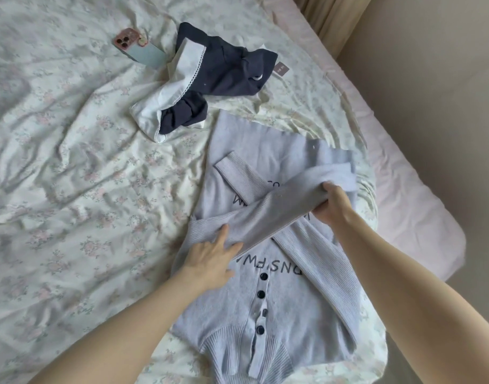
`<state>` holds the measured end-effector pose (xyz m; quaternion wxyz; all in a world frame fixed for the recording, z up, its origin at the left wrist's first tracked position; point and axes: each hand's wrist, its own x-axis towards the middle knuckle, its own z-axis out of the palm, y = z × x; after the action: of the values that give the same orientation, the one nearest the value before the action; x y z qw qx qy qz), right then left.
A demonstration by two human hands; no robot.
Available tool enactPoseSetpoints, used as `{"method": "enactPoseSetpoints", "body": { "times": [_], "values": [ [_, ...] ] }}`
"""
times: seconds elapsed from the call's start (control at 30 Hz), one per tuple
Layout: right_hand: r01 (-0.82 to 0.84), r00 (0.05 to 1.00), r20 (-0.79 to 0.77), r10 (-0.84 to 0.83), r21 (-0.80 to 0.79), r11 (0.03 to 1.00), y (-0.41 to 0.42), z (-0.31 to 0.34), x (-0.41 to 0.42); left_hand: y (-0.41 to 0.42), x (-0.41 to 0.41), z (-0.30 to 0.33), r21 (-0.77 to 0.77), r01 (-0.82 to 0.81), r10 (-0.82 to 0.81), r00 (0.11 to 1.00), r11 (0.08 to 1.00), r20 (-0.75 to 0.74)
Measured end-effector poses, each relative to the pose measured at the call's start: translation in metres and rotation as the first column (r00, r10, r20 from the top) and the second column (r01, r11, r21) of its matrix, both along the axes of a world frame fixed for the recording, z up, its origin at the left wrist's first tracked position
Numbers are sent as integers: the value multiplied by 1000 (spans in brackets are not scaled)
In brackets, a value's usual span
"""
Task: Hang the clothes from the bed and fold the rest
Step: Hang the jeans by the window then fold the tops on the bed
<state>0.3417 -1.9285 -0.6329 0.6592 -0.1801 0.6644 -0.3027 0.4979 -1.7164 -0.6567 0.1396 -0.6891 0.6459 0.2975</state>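
Pale knit cardigan [268, 297] bears dark upside-down letters, partly covered: "DNS PW" legible; the rest cannot be read.

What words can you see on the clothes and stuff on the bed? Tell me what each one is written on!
"ONSPW": dark letters, upside down in this view, on the chest of the light blue cardigan; the word runs under a sleeve, so it is partly hidden.
"M" and "CO": bits of more lettering higher on the cardigan, cut off by the crossed sleeves.
Small tag on the navy and white garment: print too small to read.
Phone: no readable text.
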Motion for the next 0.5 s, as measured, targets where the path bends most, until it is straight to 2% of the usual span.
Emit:
{"method": "enactPoseSetpoints", "body": {
  "times": [0.13,0.2,0.3,0.37,0.43,0.5],
  "values": [
    [-74,997,30,76,-48,996,-18,1,-13,-9,5,-13,-281,-13,36,996,960,77],
    [-149,988,-39,148,-24,989,-27,1,-24,-7,6,-23,-315,-17,48,995,949,89],
    [-277,886,-361,292,93,956,-27,-4,-44,4,5,-34,-258,-76,98,992,963,75],
    [-280,790,-542,286,96,955,-15,-7,-61,16,4,-35,-274,-192,206,978,942,22],
    [-290,705,-667,242,40,956,10,-10,-79,32,0,-31,-310,-370,362,928,876,-87],
    [-330,648,-737,193,-43,943,48,-14,-98,46,-4,-28,-293,-568,522,823,769,-226]
  ]
}}
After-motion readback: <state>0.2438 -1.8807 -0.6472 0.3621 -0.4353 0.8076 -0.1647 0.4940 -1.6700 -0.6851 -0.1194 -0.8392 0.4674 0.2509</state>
